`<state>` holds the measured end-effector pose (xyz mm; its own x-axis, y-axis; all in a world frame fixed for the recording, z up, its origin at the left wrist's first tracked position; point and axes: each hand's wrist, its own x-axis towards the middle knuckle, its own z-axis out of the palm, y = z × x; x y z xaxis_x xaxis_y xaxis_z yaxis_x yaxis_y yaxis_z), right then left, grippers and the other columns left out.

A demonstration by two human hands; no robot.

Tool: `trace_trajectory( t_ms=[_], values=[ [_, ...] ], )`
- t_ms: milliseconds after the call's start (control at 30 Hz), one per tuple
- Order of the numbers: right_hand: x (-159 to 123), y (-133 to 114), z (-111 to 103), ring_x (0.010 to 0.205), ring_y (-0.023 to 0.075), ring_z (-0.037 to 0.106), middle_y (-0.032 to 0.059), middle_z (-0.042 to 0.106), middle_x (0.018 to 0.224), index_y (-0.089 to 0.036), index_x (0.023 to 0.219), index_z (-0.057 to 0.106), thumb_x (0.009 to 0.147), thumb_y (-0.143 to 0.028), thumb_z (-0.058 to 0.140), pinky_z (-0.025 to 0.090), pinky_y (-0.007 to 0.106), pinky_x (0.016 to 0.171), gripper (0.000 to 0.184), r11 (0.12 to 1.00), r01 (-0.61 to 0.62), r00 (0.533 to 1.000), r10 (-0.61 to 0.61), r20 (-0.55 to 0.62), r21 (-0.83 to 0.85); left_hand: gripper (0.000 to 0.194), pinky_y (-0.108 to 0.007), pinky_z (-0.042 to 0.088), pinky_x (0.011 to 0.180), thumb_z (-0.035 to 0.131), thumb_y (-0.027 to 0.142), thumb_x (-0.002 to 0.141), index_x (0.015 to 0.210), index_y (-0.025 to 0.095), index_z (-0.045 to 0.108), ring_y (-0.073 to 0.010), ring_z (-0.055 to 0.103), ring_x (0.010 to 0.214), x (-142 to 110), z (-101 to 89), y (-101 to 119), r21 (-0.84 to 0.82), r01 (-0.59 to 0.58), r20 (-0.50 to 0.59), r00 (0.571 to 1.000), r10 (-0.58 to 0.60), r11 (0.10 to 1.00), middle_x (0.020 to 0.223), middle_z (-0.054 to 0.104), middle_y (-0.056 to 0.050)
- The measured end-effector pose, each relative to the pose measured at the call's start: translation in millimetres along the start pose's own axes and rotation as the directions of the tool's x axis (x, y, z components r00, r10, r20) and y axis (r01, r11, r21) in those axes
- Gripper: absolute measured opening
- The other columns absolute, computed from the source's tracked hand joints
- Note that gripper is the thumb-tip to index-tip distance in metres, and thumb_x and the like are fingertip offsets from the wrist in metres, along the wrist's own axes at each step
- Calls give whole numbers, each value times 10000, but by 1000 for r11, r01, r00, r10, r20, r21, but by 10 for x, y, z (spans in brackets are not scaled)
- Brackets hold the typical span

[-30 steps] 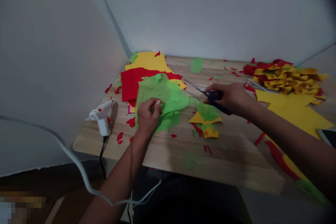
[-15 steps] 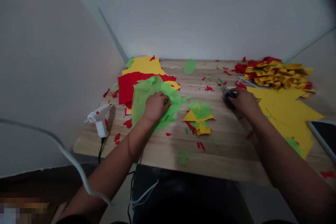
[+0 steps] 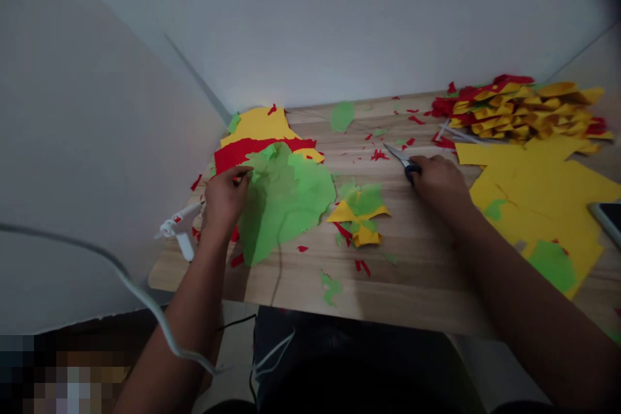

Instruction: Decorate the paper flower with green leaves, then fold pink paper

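My left hand (image 3: 224, 200) is closed in a pinch at the left edge of a thin green sheet (image 3: 301, 197), with part of that sheet between its fingertips. The sheet lies wrinkled over red material (image 3: 264, 147) and a yellow sheet (image 3: 264, 121). My right hand (image 3: 441, 187) grips a pair of dark-handled scissors (image 3: 398, 155) just above the table, blades pointing to the far left. Between the hands lies a small yellow cut-out (image 3: 365, 233) with green scraps on it.
A white glue gun (image 3: 183, 246) sits at the left, partly behind my forearm. Ruffled yellow and red pieces (image 3: 524, 113) are heaped at the back right, above large yellow sheets (image 3: 528, 174). A phone (image 3: 609, 220) lies at the right edge. A cable (image 3: 107, 265) crosses the left foreground.
My left hand has moved left from the middle of the green sheet to its left edge, and the sheet looks more spread out. The scissors' blades now point more to the left.
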<state>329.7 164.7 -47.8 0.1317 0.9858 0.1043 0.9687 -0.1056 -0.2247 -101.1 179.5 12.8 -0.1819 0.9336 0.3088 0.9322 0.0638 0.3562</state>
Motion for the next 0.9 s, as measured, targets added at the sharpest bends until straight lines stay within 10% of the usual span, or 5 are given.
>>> trace_trajectory(
  t_ms=[167,267,467,600,900],
  values=[
    [-46,-2,-22,1059,363,613,204,668,1108,-137,1307,637,878,-223,514,463,482,926,454,994,5,998,2,-64,112,345,-346,478,809,545,213,858,1168,224,694,-234,661,854,-243,71,317,48,-150,45,988,147,988,1098,716,-81],
    [-22,8,-5,1084,352,612,177,677,1142,-151,1273,650,818,-241,581,455,497,977,468,936,24,986,36,-163,352,337,-314,433,651,529,505,904,1059,247,680,-241,655,754,-435,197,636,30,-29,208,978,23,999,902,734,-66],
    [-2,-77,9,775,200,661,50,685,901,-189,1218,644,759,-387,678,540,338,701,501,563,-7,996,79,-45,827,406,-322,371,591,663,640,739,804,239,654,-257,604,637,-479,564,854,140,59,327,940,-102,988,722,691,-93],
    [-104,-203,-133,765,171,660,16,677,938,-269,1194,597,719,-455,739,540,311,688,529,215,-84,995,-28,92,973,137,-291,370,606,628,381,787,787,245,617,-197,585,664,-485,576,745,-116,23,319,948,15,993,775,688,-29],
    [-299,-484,-367,844,201,688,4,660,912,-287,1046,550,749,-448,722,560,363,817,379,-52,-171,983,-80,167,984,386,-212,436,595,534,141,650,1026,226,546,-129,588,727,-606,455,605,-731,147,148,987,-57,666,931,628,-17]
  ],
)
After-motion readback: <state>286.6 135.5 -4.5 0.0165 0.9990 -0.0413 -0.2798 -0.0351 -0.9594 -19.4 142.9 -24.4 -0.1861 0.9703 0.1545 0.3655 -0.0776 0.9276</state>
